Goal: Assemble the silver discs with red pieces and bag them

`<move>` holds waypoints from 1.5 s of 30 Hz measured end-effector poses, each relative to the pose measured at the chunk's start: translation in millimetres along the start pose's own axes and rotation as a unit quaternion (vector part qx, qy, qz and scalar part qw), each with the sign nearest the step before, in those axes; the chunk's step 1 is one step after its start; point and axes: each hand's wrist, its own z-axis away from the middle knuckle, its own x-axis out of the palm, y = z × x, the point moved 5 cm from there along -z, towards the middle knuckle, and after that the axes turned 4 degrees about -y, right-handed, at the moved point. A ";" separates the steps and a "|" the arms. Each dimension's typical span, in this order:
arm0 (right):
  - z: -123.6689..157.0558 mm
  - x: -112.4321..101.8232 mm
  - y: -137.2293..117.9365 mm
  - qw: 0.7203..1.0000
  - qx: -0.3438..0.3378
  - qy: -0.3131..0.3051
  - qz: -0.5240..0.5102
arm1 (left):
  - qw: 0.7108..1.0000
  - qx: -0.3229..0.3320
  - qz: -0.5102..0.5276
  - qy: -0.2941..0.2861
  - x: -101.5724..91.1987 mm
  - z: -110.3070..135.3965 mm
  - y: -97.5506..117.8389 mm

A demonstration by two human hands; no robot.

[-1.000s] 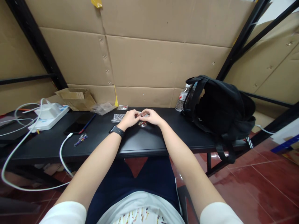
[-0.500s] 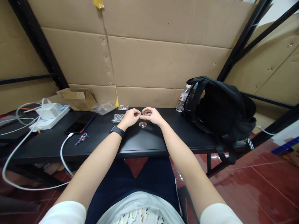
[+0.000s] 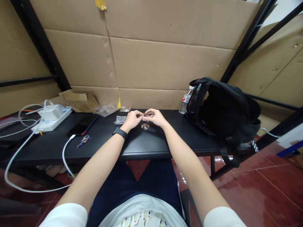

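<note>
My left hand (image 3: 133,119) and my right hand (image 3: 154,117) meet fingertip to fingertip above the black table (image 3: 146,143). Both pinch one small part (image 3: 144,116) between them; it is too small to name. A black watch (image 3: 120,133) sits on my left wrist. Just below the fingers a small shiny round piece (image 3: 145,126) lies on the table. A small clear bag (image 3: 120,119) lies left of my left hand, and another small bag (image 3: 125,109) lies behind it.
A black backpack (image 3: 224,110) and a water bottle (image 3: 184,101) stand at the right. At the left are a phone (image 3: 79,125), keys (image 3: 82,142), a white power strip (image 3: 50,118) with cables, crumpled plastic (image 3: 104,109) and a cardboard box (image 3: 79,99). Cardboard covers the wall.
Both hands stay together over the same spot; the fingers have shifted only slightly on the small part. The view has drifted a little.
</note>
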 end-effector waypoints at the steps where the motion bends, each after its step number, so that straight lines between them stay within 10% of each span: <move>1: -0.1 0.2 -0.2 1.000 0.002 0.003 -0.001 | 1.000 0.000 0.003 0.002 -0.4 -0.3 -0.5; 45: -0.7 1.9 0.9 0.994 0.077 -0.024 0.080 | 0.993 -0.017 0.117 -0.025 1.8 -0.2 1.3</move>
